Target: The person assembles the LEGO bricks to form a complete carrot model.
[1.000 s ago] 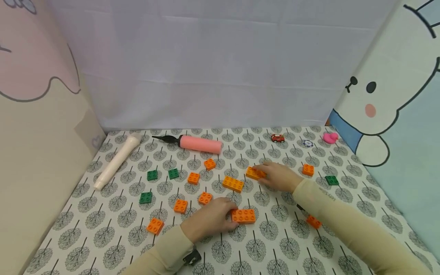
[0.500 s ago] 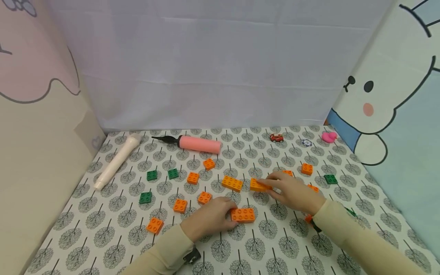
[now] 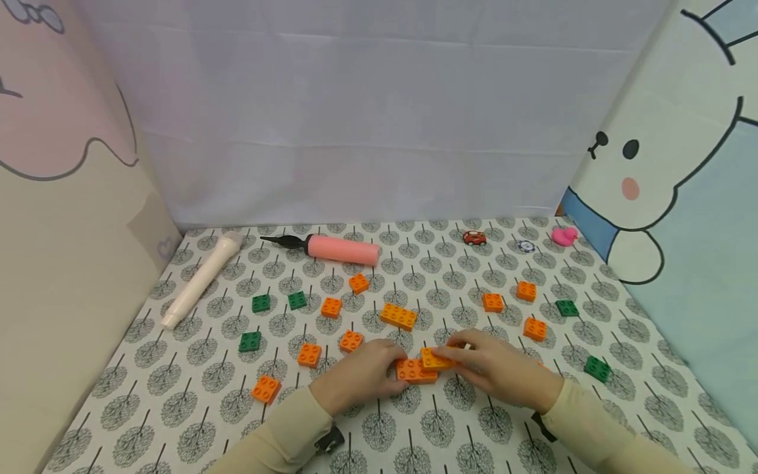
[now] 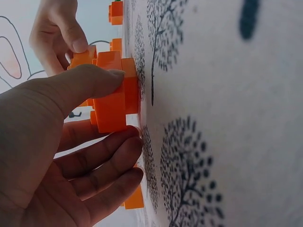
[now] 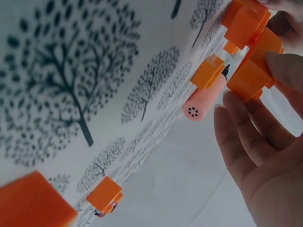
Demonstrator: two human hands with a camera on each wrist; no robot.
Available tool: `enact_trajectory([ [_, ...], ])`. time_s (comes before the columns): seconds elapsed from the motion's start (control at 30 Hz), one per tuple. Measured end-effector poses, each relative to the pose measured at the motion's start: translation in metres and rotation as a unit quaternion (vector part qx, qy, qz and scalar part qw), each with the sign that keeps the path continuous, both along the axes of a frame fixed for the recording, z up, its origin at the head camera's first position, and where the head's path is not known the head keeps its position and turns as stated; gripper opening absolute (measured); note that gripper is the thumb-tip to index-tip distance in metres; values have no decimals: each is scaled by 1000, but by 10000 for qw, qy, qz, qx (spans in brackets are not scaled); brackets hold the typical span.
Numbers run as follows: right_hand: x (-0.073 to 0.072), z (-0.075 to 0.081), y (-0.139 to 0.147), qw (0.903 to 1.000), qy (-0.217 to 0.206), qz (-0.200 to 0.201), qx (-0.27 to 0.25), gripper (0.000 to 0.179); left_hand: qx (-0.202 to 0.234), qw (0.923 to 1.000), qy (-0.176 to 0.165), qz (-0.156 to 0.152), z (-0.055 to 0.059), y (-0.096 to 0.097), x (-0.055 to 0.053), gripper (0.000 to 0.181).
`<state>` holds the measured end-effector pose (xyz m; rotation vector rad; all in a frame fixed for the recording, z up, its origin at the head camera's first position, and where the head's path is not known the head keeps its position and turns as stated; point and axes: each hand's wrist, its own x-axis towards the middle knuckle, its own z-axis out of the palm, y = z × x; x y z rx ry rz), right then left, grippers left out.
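My left hand [image 3: 358, 375] grips a long orange toy brick [image 3: 407, 373] at its left end, low over the cloth. In the left wrist view its thumb lies along the brick [image 4: 110, 90], and another orange brick [image 4: 131, 87] sits beneath, at the cloth. With thumb and fingers my right hand [image 3: 503, 368] pinches a lighter yellow-orange brick [image 3: 433, 359] over the right end of the left hand's brick. The right wrist view has this brick [image 5: 251, 73] right beside the other one [image 5: 246, 23]. Behind them lies a matching yellow-orange brick [image 3: 398, 316].
Several small orange bricks [image 3: 309, 355] and green bricks [image 3: 249, 341] lie scattered on the tree-print cloth. Along the back are a white stick-like tube [image 3: 201, 280], a pink pump [image 3: 343, 250], a red toy car [image 3: 474, 237], a poker chip [image 3: 526, 246] and a pink duck [image 3: 564, 236].
My right hand has lifted the yellow-orange brick and brought it nearer, over the left hand's brick. Small bricks its arm had covered now show at right. The left hand stays put.
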<state>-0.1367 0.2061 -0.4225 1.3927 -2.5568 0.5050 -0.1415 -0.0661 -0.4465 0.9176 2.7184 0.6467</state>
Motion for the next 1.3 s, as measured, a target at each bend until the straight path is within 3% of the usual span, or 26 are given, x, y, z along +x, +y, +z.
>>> enact_trajectory([
  [0.6, 6, -11, -2, 9998, -115, -173, 8, 48, 30, 10000, -26, 27, 1, -1, 1, 39],
  [1.3, 6, -4, -9, 9996, -271, 78, 19, 47, 89, 9999, 65, -54, -1, -1, 1, 37],
])
